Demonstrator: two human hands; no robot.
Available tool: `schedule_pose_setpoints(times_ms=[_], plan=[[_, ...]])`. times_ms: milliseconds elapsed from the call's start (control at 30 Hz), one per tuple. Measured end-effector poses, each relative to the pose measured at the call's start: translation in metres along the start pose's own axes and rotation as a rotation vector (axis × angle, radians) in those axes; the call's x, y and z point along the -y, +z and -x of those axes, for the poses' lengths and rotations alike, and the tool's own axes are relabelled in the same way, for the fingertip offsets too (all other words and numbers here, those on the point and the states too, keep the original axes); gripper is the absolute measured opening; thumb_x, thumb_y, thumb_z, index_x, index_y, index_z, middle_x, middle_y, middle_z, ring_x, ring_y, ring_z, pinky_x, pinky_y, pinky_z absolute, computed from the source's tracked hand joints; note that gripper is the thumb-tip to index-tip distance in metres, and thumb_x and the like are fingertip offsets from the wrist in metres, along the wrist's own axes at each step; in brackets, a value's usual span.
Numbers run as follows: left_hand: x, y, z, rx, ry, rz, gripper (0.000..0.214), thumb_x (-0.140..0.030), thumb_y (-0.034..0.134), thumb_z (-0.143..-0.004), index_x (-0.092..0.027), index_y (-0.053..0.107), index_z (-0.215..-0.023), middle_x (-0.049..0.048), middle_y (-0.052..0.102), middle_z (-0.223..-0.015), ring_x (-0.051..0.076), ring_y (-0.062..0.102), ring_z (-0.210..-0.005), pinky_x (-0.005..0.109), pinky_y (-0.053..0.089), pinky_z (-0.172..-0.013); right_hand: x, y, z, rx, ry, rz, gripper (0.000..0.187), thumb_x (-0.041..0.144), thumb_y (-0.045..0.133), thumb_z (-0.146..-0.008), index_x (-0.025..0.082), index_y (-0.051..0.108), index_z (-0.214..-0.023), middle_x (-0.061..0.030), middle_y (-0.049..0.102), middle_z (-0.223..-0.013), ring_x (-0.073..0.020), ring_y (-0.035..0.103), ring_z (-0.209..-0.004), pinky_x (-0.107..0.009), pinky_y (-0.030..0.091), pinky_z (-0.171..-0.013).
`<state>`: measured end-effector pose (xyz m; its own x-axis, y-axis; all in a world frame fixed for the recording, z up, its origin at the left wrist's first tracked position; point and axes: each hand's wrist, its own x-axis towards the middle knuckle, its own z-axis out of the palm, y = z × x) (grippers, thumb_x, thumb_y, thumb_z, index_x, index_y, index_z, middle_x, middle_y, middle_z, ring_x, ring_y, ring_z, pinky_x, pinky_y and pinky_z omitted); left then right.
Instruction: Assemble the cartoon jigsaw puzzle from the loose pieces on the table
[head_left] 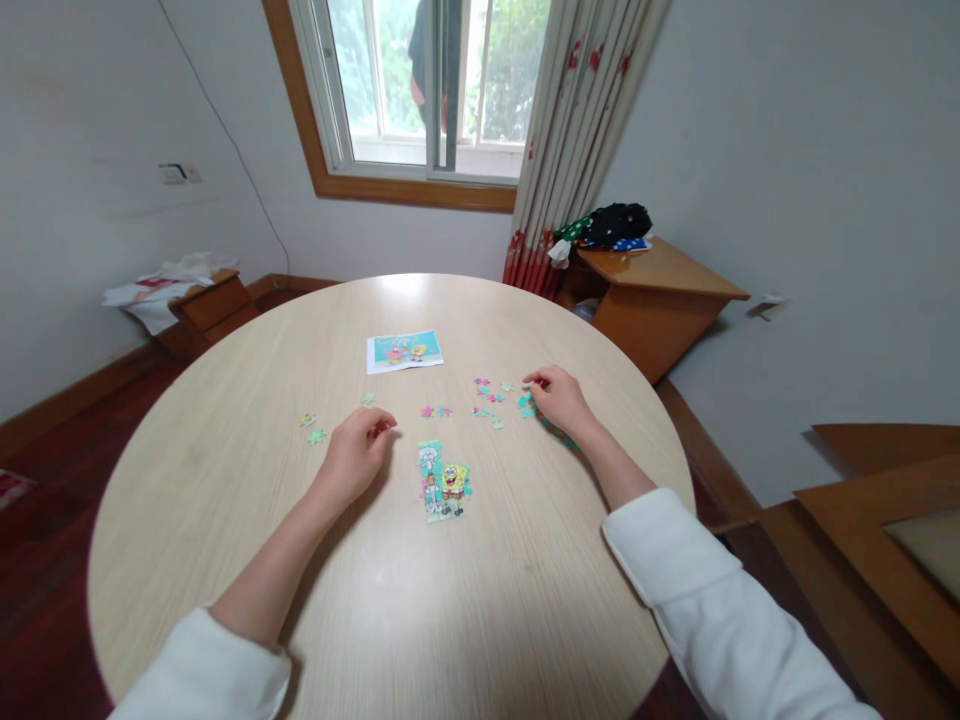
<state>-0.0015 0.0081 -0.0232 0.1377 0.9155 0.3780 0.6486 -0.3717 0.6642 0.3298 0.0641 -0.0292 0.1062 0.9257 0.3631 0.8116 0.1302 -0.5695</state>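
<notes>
My left hand hovers at or rests on the table left of the middle, its fingers curled inward; whatever they hold, if anything, is hidden. A partly joined jigsaw puzzle, with a yellow square figure and a pale tall one, lies to its right. My right hand is at the right group of pieces, thumb and fingertips pinched together over what looks like a small jigsaw piece. Teal jigsaw pieces lie just under that hand. Pink and teal pieces are scattered to its left.
A printed reference picture lies behind the pieces. Two pink and teal pieces sit between the hands, and green pieces lie left of my left hand. Beyond the round table stands a wooden cabinet with cloth on it.
</notes>
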Motion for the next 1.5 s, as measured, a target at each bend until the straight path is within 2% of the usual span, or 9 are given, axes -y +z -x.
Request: schedule_pose_setpoints(times_ms=[100, 167, 267, 400, 700, 1033, 1200, 1367, 1500], plan=[[0.002, 0.0, 0.0, -0.005, 0.018, 0.0, 0.017, -0.019, 0.046, -0.079, -0.019, 0.063, -0.077, 0.0045, 0.065, -0.075, 0.018, 0.058, -0.069, 0.031, 0.045, -0.068, 0.007, 0.012, 0.005, 0.077, -0.194, -0.058, 0.027, 0.013, 0.053, -0.08, 0.019, 0.075, -0.093, -0.0092, 0.072, -0.096, -0.02, 0.065, -0.088, -0.036, 0.049, -0.085], [0.004, 0.0, 0.0, -0.009, 0.025, 0.003, 0.019, -0.017, 0.045, -0.08, -0.019, 0.064, -0.077, 0.0047, 0.064, -0.075, 0.018, 0.058, -0.069, 0.031, 0.046, -0.068, 0.013, 0.018, 0.009, 0.137, -0.266, -0.019, 0.028, 0.018, 0.054, -0.085, 0.02, 0.075, -0.104, -0.0114, 0.071, -0.108, -0.0235, 0.064, -0.101, -0.042, 0.046, -0.094], [0.005, 0.0, 0.0, -0.018, 0.031, -0.001, 0.021, -0.012, 0.044, -0.078, -0.019, 0.064, -0.079, 0.005, 0.065, -0.079, 0.018, 0.058, -0.069, 0.032, 0.046, -0.068, 0.021, 0.021, 0.015, 0.219, -0.285, 0.068, 0.033, 0.025, 0.051, -0.092, 0.023, 0.07, -0.12, -0.0128, 0.065, -0.127, -0.0268, 0.058, -0.119, -0.049, 0.038, -0.103], [0.002, 0.0, 0.001, -0.046, 0.025, -0.01, 0.026, -0.006, 0.043, -0.075, -0.019, 0.065, -0.079, 0.0041, 0.062, -0.078, 0.018, 0.058, -0.071, 0.031, 0.046, -0.069, 0.027, 0.018, 0.02, 0.299, -0.292, 0.137, 0.038, 0.029, 0.047, -0.096, 0.024, 0.064, -0.129, -0.0136, 0.06, -0.135, -0.0284, 0.053, -0.125, -0.053, 0.033, -0.106], [-0.014, 0.0, 0.002, -0.06, -0.006, 0.02, 0.013, -0.012, 0.049, -0.074, -0.02, 0.058, -0.072, 0.0014, 0.058, -0.072, 0.016, 0.054, -0.068, 0.029, 0.045, -0.068, 0.022, 0.022, 0.015, 0.206, -0.342, -0.016, 0.024, 0.023, 0.054, -0.089, 0.022, 0.074, -0.103, -0.0114, 0.067, -0.111, -0.0242, 0.061, -0.105, -0.045, 0.043, -0.096], [-0.018, -0.003, 0.002, -0.083, -0.089, 0.09, 0.006, -0.021, 0.056, -0.072, -0.02, 0.062, -0.072, 0.0008, 0.06, -0.07, 0.017, 0.056, -0.067, 0.029, 0.043, -0.067, 0.025, 0.02, 0.018, 0.225, -0.349, -0.075, 0.022, 0.016, 0.053, -0.085, 0.02, 0.074, -0.091, -0.0094, 0.065, -0.103, -0.0221, 0.061, -0.099, -0.042, 0.045, -0.094], [-0.016, -0.017, -0.007, -0.199, -0.229, 0.216, 0.007, -0.024, 0.06, -0.065, -0.02, 0.063, -0.07, -0.0009, 0.058, -0.062, 0.016, 0.056, -0.062, 0.028, 0.044, -0.063, 0.028, 0.018, 0.019, 0.235, -0.346, -0.106, 0.023, 0.014, 0.051, -0.085, 0.018, 0.074, -0.089, -0.0099, 0.065, -0.101, -0.0217, 0.062, -0.097, -0.04, 0.047, -0.093], [-0.001, -0.041, -0.018, -0.433, -0.35, 0.32, 0.013, -0.025, 0.063, -0.06, -0.02, 0.06, -0.072, -0.0065, 0.047, -0.049, 0.017, 0.061, -0.064, 0.027, 0.046, -0.066, 0.03, 0.018, 0.019, 0.234, -0.351, -0.124, 0.022, 0.013, 0.052, -0.083, 0.02, 0.073, -0.085, -0.0082, 0.067, -0.097, -0.0207, 0.063, -0.093, -0.038, 0.048, -0.09], [0.01, -0.056, -0.021, -0.598, -0.409, 0.405, 0.015, -0.025, 0.063, -0.057, -0.021, 0.057, -0.07, -0.0097, 0.039, -0.046, 0.014, 0.056, -0.056, 0.024, 0.044, -0.059, 0.029, 0.02, 0.019, 0.233, -0.348, -0.142, 0.022, 0.015, 0.052, -0.084, 0.02, 0.073, -0.084, -0.0083, 0.067, -0.095, -0.0211, 0.064, -0.092, -0.038, 0.048, -0.09]])
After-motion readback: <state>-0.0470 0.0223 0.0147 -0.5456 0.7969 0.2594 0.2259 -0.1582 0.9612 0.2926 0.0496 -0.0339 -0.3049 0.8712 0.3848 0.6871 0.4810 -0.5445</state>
